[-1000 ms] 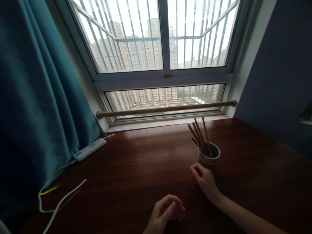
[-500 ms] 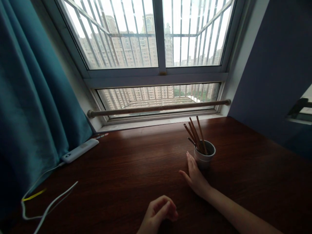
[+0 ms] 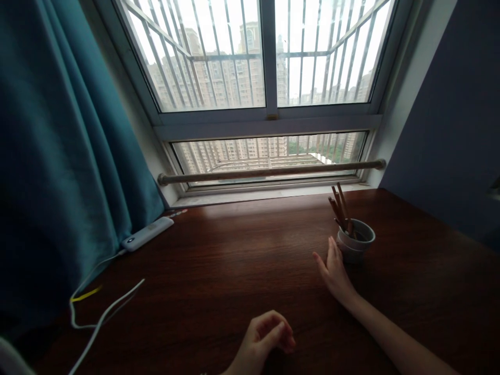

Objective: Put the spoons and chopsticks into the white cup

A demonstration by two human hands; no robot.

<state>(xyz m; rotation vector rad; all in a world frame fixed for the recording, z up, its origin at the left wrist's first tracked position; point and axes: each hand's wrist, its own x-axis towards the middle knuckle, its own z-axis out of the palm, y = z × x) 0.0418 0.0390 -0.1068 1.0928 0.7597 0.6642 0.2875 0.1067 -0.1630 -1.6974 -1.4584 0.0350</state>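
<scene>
My right hand point(image 3: 335, 273) lies at the left side of a small light-grey cup point(image 3: 353, 252), fingers stretched out and the thumb apart. Its fingertips appear to touch the cup's wall. Several thin brown sticks that look like pencils point(image 3: 339, 208) stand in the cup and lean to the left over its rim. Nearer the front, my left hand point(image 3: 267, 336) rests on the dark wooden table point(image 3: 219, 271). Its fingers are curled in with the thumb against them, and nothing shows in its grip.
At the left lies a white power strip point(image 3: 148, 233) beside a teal curtain point(image 3: 97, 156). A white cable point(image 3: 99, 323) with a yellow tie point(image 3: 88, 294) loops across the table's left side. Behind the table is a window with a horizontal rail point(image 3: 273, 171); a wall point(image 3: 441, 156) stands at the right.
The cup and its sticks have slid to the right along the table, with my right hand moving alongside. My left hand keeps its curled shape. The whole view has shifted a little.
</scene>
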